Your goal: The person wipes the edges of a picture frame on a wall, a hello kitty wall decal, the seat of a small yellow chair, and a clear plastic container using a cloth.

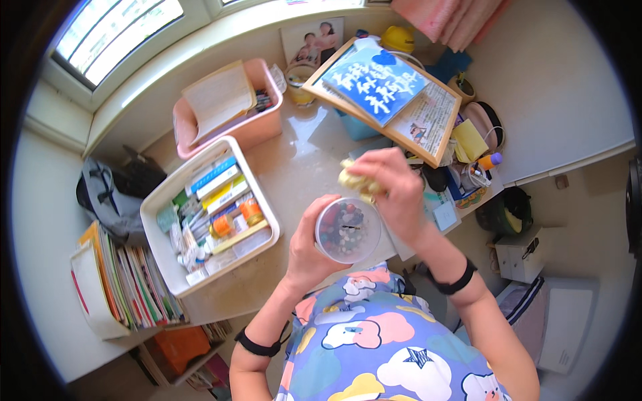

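Observation:
My left hand [313, 245] holds a round clear plastic container [348, 230] with small dark, red and white bead-like pieces in it, near the front edge of the desk. A thin dark mark or slot shows at the middle of its top. Just above and to the right of it, my right hand [396, 190] grips a crumpled pale yellow cloth [358, 180]. The cloth hangs from the fingers close to the container's rim; whether they touch, I cannot tell.
A white bin [278, 228] of boxes and orange-capped jars stands left, with a pink bin [271, 120] behind. A wood-framed board [436, 160] carrying a blue card [376, 85] leans at the back right. Files [135, 280] line the left edge; stationery [476, 173] crowds the right.

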`<state>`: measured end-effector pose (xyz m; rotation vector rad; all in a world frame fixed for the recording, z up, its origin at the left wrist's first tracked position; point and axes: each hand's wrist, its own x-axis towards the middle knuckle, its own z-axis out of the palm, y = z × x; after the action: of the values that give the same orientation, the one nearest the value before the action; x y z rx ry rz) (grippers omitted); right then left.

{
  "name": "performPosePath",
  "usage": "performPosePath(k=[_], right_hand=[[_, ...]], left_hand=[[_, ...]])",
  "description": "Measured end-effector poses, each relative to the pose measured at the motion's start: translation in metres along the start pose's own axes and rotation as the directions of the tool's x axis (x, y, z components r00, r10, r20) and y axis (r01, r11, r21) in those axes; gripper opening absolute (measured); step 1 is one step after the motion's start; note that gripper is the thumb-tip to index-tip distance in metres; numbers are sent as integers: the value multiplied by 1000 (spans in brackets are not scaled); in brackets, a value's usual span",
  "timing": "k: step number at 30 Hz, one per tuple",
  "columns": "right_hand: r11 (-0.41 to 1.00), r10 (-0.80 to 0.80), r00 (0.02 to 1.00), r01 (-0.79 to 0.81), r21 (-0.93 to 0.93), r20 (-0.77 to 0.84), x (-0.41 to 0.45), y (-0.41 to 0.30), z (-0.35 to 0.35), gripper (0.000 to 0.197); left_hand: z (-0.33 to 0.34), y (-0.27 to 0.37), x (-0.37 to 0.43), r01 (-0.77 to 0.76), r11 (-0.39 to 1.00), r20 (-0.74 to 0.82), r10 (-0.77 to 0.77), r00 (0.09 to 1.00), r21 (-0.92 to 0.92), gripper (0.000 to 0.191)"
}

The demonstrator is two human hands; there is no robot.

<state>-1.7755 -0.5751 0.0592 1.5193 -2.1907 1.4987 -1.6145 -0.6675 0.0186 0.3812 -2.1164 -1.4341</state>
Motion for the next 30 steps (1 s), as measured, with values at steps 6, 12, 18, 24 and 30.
performPosePath(k=[6,12,18,24,30], right_hand=[[914,-348,906,271,301,241,-19,-52,12,32],[931,-324,919,267,249,223,-4,-48,6,23],[724,242,876,-450,523,418,-20,0,-21,22],[123,466,663,-705,699,586,-49,13,-9,44],[511,377,819,-574,640,434,-50,9,-6,39]], left_hand=[[-12,-3,-22,225,930,71,-214,974,-291,66],[-6,3,-12,-299,920,-52,321,946,252,73],[-2,4,-13,-386,877,-47,415,909,285,87],[-4,18,-7,-53,974,-31,61,998,218,105],[-4,11,-12,208,978,82,-204,975,-32,131]])
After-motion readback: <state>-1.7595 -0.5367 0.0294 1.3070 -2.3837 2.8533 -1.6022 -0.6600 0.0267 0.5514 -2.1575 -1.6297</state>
